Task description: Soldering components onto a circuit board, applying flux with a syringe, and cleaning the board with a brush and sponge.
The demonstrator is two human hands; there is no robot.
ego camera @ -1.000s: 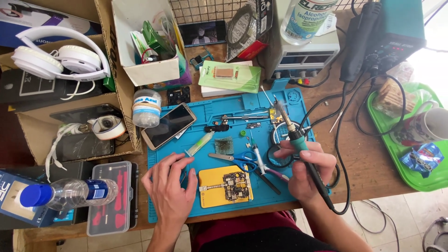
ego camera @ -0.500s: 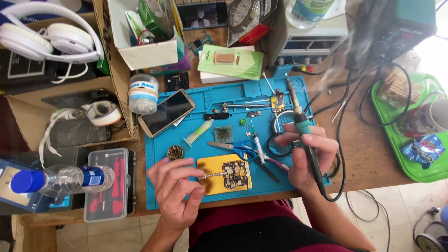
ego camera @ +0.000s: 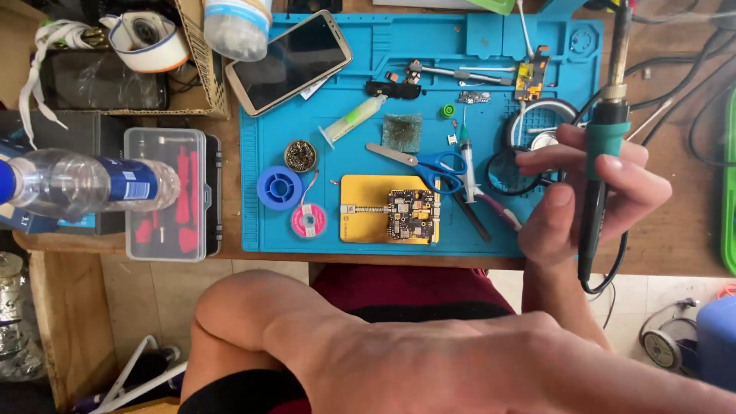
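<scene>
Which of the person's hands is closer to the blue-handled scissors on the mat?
The right hand, gripping the soldering iron, sits just right of the scissors. The left hand isn't clearly visible; only a blurred forearm lies below the mat.

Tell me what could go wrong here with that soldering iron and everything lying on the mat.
The right hand holds the soldering iron above the blue mat; its hot tip might touch the cables beyond the mat. The scissors and syringe lie close to the circuit board and could get knocked. The left hand is off the mat, so the board isn't steadied.
</scene>
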